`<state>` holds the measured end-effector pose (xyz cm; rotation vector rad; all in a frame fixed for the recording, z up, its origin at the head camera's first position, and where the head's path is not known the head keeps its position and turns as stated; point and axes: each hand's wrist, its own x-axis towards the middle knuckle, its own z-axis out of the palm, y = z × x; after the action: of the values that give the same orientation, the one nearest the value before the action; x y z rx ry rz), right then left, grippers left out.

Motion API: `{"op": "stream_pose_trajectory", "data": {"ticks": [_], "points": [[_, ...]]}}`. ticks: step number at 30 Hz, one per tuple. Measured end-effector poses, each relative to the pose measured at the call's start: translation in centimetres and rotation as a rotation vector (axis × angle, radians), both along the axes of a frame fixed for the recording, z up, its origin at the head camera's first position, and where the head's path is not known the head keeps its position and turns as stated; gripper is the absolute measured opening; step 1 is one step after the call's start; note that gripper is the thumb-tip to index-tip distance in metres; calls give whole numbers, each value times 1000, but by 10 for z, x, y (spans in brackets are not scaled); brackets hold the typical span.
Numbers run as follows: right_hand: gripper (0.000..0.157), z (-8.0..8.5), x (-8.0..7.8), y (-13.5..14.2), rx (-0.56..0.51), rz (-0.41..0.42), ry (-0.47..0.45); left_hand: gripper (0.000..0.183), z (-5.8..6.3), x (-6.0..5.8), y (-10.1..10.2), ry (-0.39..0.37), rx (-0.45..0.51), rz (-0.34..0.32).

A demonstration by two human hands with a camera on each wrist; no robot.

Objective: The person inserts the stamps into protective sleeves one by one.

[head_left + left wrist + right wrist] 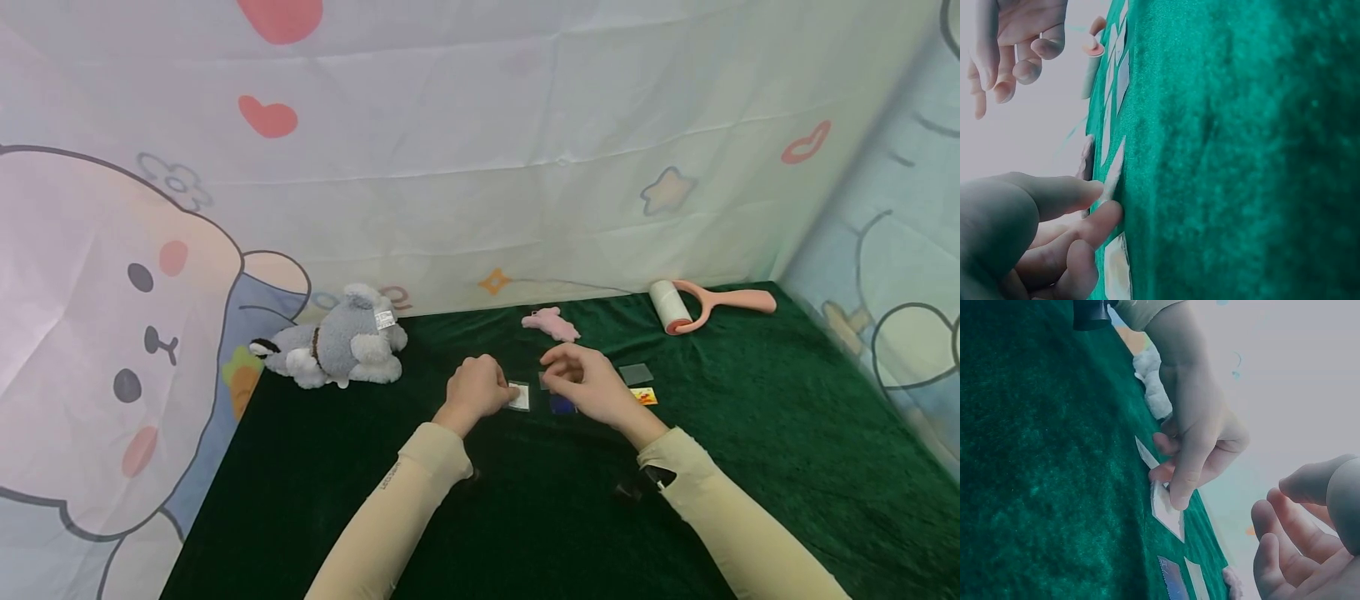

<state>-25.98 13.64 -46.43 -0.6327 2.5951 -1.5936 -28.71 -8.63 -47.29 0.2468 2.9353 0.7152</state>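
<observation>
My left hand point(476, 388) pinches the edge of a small flat white square packet point(519, 397) between thumb and fingers, low over the green cloth. In the right wrist view this packet point(1169, 515) tilts up from the cloth, and another pale flat piece point(1145, 452) lies beyond it. My right hand point(588, 385) hovers to the right with loosely bent fingers and nothing between them. Below its fingertips lies a small blue packet point(562, 405), with a pale flat piece point(1197, 579) beside it. A yellow-and-red packet point(644, 396) and a grey-green square point(636, 374) lie past the right wrist.
A grey-and-white plush animal point(348, 342) lies at the back left of the green cloth point(525, 517). Behind my hands sits a small pink plush toy point(552, 323). A lint roller with a pink handle point(738, 300) rests at the back right, near the printed curtain point(465, 167).
</observation>
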Motion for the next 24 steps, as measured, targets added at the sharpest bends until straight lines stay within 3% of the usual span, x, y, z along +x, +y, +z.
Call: {"op": "stream_pose_trajectory", "data": {"ticks": [6, 12, 24], "points": [[21, 0, 0, 0, 0, -1, 0, 29, 0, 1, -2, -5, 14, -10], [21, 0, 1, 3, 5, -3, -2, 20, 1, 1, -6, -2, 89, -32], [24, -6, 1, 10, 9, 4, -19, 18, 8, 4, -11, 60, 159, -58]]}}
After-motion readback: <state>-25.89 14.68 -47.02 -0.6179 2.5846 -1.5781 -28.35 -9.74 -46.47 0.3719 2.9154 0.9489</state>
